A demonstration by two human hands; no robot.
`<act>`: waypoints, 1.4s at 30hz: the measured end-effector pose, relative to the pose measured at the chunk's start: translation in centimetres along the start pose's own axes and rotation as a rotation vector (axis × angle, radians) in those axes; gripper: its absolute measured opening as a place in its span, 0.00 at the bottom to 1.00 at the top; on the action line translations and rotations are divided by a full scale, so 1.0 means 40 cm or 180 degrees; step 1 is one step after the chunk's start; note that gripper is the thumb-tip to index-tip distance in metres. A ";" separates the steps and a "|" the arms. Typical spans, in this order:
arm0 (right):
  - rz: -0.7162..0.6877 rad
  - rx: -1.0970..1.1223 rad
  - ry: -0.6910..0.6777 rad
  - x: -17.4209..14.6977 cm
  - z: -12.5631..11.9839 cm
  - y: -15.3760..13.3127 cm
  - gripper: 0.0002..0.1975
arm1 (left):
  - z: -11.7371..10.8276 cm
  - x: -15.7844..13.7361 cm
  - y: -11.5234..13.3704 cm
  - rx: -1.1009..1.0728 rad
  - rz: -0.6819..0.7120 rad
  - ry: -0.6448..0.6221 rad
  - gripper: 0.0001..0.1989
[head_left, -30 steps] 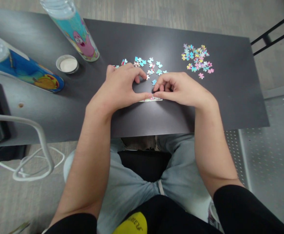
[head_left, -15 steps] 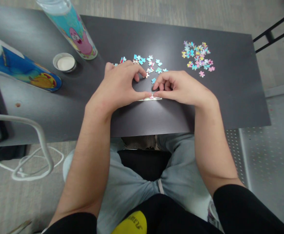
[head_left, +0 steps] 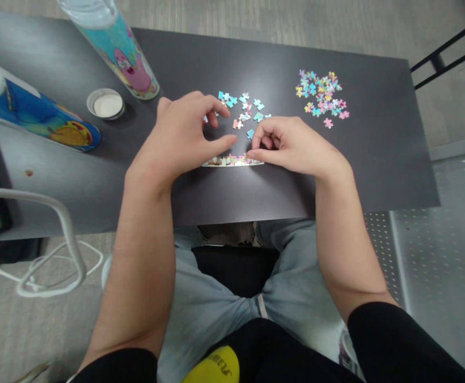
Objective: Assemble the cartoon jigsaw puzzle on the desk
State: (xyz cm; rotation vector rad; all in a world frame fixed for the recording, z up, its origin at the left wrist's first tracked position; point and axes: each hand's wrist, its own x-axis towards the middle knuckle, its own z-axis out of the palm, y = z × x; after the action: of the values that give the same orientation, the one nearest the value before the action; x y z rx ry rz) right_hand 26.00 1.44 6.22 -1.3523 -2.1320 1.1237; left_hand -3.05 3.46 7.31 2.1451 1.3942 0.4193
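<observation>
A narrow strip of joined jigsaw puzzle pieces (head_left: 232,160) lies along the near part of the dark table. My left hand (head_left: 190,133) hovers over the strip's left part, thumb and fingers apart, with nothing between them. At the strip's right end, the thumb of my right hand (head_left: 288,142) rests on or just above it; the other fingers are curled, with a gap to the thumb. Beyond both hands lie loose puzzle pieces (head_left: 245,114), some hidden behind my left hand. A single blue piece (head_left: 250,134) sits close to my right fingertips.
Toward the far right is a pile of mixed puzzle pieces (head_left: 323,93). On the left stand a teal cartoon-printed tube (head_left: 130,64), a blue tube (head_left: 52,114) and a small round lid (head_left: 106,103). A white curved bar (head_left: 67,223) crosses the table's near left edge.
My left hand has lifted off the strip and moved left, its thumb now away from my right thumb. More of the strip shows. My right hand has hardly moved.
</observation>
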 end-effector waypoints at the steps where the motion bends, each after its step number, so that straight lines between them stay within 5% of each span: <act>1: -0.0070 -0.0044 -0.0009 0.003 0.003 -0.001 0.16 | -0.007 -0.001 -0.004 0.0017 -0.0041 0.0051 0.29; 6: -0.0358 -0.0166 0.0015 0.007 0.006 -0.007 0.12 | -0.052 -0.017 -0.024 0.0052 -0.0226 0.0207 0.32; 17: 0.0060 -0.0280 0.1135 0.015 -0.101 0.009 0.13 | -0.089 -0.044 -0.110 0.0066 -0.0763 0.0245 0.21; 29: 0.0125 -0.0268 0.0761 0.070 -0.096 0.007 0.11 | -0.129 -0.070 -0.181 -0.0059 -0.0944 -0.0459 0.27; 42: 0.0051 -0.0182 0.0919 0.140 -0.037 0.003 0.12 | -0.122 -0.128 -0.160 -0.0314 -0.0389 -0.0398 0.21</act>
State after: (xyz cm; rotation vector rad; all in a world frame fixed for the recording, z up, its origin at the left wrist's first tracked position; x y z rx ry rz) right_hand 24.47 7.01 6.47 -1.4608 -1.9595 0.8208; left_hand -12.51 2.16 7.60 1.9606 1.3957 0.2955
